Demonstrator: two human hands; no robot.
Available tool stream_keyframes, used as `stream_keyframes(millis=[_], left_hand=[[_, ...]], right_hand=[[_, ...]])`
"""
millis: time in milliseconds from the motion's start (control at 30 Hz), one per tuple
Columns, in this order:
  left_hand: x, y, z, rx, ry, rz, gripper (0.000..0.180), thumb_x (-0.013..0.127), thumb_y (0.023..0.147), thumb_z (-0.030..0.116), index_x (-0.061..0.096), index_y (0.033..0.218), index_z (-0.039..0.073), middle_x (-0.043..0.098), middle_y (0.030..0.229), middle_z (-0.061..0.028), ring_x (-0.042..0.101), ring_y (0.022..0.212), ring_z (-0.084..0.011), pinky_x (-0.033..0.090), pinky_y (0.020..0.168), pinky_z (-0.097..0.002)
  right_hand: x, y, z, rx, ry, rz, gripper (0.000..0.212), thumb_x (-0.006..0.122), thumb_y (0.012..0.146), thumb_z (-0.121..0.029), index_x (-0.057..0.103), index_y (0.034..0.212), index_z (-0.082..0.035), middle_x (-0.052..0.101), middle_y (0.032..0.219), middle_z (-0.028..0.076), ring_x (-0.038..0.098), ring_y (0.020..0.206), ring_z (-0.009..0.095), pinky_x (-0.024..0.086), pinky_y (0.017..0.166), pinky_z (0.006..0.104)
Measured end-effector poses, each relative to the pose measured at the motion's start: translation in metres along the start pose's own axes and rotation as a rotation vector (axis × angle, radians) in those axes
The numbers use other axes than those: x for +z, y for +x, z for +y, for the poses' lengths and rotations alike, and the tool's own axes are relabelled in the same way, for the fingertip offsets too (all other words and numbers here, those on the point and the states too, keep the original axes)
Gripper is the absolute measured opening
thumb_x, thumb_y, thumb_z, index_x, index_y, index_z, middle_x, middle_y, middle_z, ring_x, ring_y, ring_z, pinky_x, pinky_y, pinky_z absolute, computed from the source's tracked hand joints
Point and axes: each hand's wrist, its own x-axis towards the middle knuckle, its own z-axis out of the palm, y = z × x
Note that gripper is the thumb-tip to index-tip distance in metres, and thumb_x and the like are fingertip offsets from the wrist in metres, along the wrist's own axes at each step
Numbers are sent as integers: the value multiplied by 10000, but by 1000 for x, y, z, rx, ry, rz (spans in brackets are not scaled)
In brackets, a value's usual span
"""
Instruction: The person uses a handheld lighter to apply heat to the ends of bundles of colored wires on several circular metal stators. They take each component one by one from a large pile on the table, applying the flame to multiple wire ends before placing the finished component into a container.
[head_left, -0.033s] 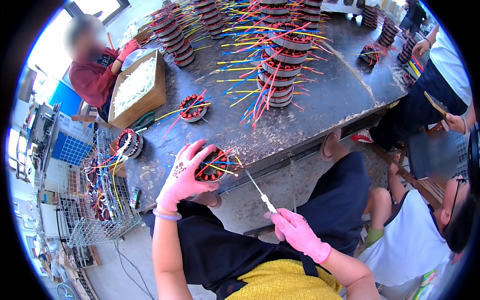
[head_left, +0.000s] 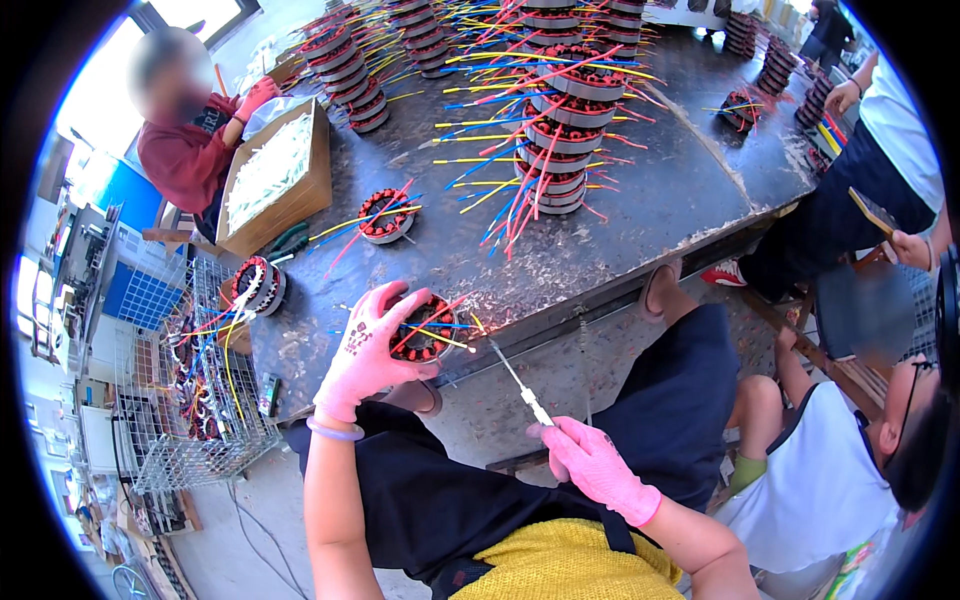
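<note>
- the left hand (head_left: 372, 340), in a pink glove, is partly open, thumb and fingers curved around the side of a wired ring (head_left: 420, 347).
- that ring sits in this grip at the near edge of the dark table (head_left: 650, 215); whether the table bears any of its weight, i cannot tell. red, yellow and blue wires reach out from it to the right.
- the right hand (head_left: 598, 467), also gloved in pink, is closed around the white handle of a thin rod tool (head_left: 536, 405). the rod slants up and left, its tip near the wire ends; whether the 2 touch is too small to tell.
- a purple bracelet (head_left: 335, 430) circles the left wrist.
- beyond the left hand, a loose ring (head_left: 388, 229) lies flat on the table, its wires spread outward.
- further left, near the table's side, is another ring (head_left: 267, 290) with white trim.
- a tall stack of rings (head_left: 565, 145) stands further back, wires sticking out all around.
- at the left, a cardboard box (head_left: 319, 168) holds many white pieces; a green-handled tool (head_left: 291, 241) lies just beside it.
- a wire basket (head_left: 205, 462) with more wired parts stands left of the table.
- a person in a red top (head_left: 185, 155) is behind the box.
</note>
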Motion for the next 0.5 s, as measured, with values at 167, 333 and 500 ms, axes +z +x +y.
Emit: stream_keyframes(millis=[167,333,500], left_hand=[[-3,1,5,-31,-28,4,860,885,540,262,593,1339,140,549,1319,-154,501,1241,-373,372,1105,-467],[-2,2,2,-5,-47,13,858,885,544,258,590,1339,131,555,1314,-151,511,1231,-371,375,1103,-466],[-3,1,2,-4,-39,2,875,891,538,241,581,1348,127,548,1334,-147,502,1250,-370,380,1103,-464]], right_hand=[[0,0,-6,-16,-56,-8,307,481,1044,-235,650,1163,-8,527,695,34,507,626,98,446,613,286],[-1,3,5,-53,-43,-20,298,479,1039,-233,651,1160,-21,519,704,57,513,631,111,449,617,290],[0,2,0,-32,-66,-22,302,484,1036,-242,653,1166,-28,505,694,37,508,632,102,446,618,284]])
